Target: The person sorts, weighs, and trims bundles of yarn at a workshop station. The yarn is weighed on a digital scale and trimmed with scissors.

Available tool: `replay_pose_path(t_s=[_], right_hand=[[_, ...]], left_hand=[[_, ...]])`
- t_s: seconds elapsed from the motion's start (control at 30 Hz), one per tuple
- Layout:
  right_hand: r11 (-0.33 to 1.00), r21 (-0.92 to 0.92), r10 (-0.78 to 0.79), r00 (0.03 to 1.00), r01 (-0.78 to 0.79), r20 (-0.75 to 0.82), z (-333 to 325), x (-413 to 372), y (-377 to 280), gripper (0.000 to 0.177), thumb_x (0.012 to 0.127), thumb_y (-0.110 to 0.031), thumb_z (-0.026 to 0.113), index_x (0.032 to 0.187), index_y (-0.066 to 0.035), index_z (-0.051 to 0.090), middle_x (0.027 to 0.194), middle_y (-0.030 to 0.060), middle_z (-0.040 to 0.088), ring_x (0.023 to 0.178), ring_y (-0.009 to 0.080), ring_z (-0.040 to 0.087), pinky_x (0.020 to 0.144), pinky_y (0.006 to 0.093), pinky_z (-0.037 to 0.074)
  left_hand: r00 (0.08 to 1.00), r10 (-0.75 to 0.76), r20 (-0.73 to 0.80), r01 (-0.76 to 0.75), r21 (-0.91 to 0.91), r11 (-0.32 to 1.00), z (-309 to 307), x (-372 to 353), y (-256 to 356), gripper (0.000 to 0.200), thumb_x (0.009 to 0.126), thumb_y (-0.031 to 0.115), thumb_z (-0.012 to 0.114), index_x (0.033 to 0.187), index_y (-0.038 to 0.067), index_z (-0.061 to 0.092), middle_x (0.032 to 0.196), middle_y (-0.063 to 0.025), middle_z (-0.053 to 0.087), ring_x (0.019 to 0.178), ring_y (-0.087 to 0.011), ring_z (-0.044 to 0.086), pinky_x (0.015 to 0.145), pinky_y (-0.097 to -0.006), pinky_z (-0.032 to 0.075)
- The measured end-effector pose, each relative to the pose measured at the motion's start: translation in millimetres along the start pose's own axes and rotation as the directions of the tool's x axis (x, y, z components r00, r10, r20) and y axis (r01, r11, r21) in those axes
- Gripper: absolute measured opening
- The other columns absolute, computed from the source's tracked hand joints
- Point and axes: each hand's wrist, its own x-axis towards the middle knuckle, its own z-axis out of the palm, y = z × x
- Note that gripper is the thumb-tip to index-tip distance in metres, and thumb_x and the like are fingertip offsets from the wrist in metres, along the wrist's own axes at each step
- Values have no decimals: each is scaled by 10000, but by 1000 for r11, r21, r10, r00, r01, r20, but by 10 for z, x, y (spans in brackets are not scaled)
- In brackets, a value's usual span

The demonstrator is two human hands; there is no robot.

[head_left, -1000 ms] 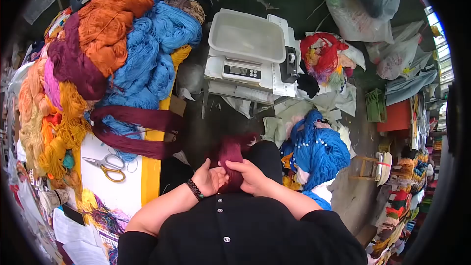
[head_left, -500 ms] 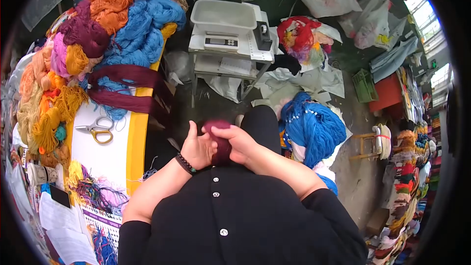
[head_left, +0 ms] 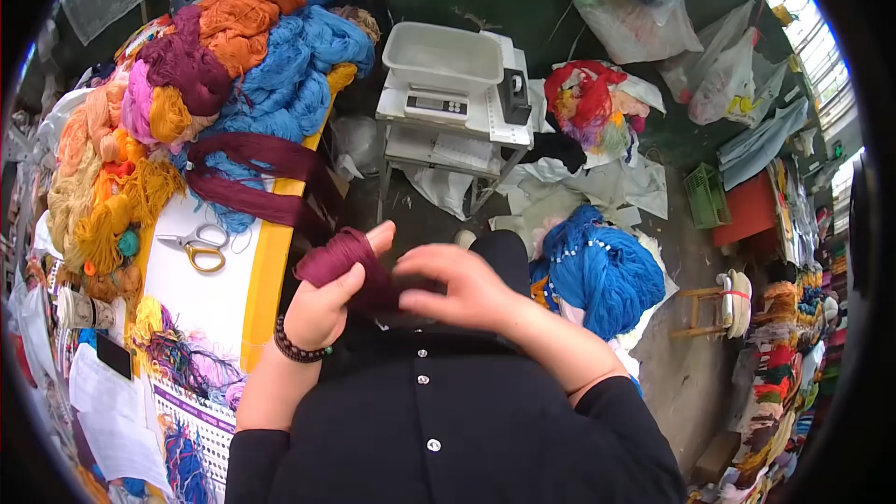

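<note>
A bundle of maroon yarn [head_left: 336, 257] lies in my left hand [head_left: 315, 313], its strands wrapped around the fingers, with the thumb resting along it. The yarn's lower strands hang dark in front of my black shirt. My right hand [head_left: 462, 287] is just to the right of the bundle, fingers and thumb apart and slightly curved, with nothing visible between them. Over the edge of the table at left drapes a long maroon skein [head_left: 252, 182]. Gold-handled scissors [head_left: 203, 250] lie on the white tabletop below that skein.
Heaped yarn in blue [head_left: 285, 61], orange and yellow covers the table's far end. A scale with a white plastic tub [head_left: 443, 54] stands ahead. Blue yarn [head_left: 602, 261] is piled to the right, near a small wooden stool [head_left: 705, 308]. A phone [head_left: 114, 357] and papers lie at lower left.
My hands have moved apart. The left one has shifted left with the maroon yarn, now turned into clear view; the right one has come off the yarn. The view has shifted slightly.
</note>
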Motion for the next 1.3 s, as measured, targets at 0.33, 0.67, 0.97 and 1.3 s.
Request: replay_pose_path(t_s=[0.33,0.67,0.97,1.3], right_hand=[[829,524,236,972,-195,-12,85,171,-321,209,876,-128,643,1049,-11,635,836,47,643,786,98,602,722,265,487],[734,582,361,927,-350,102,181,157,-171,137,889,-117,629,942,5,593,838,-11,567,761,47,506,676,228,436],[661,632,402,902,-406,159,238,183,-181,149,889,-119,642,968,7,641,809,-49,570,741,30,488,650,208,409],[546,720,470,868,-429,161,272,268,-203,226,870,-141,653,1035,14,654,904,13,665,825,61,583,750,235,485]], left_hand=[[986,138,88,-161,367,916,217,-45,141,449,947,177,523,1332,-42,451,1318,-181,533,1253,-273,481,1074,-392,310],[992,70,101,-108,451,886,105,52,47,492,938,227,560,1322,-54,438,1270,-167,560,1190,-243,526,1015,-371,392],[988,120,-96,-75,377,923,134,-24,-35,283,921,145,576,1139,-34,599,1091,-89,653,1008,-155,602,892,-296,459],[977,-168,-133,108,-373,922,57,-137,-82,420,1009,283,413,1282,-26,493,1256,-104,563,1164,-198,527,1007,-350,393]])
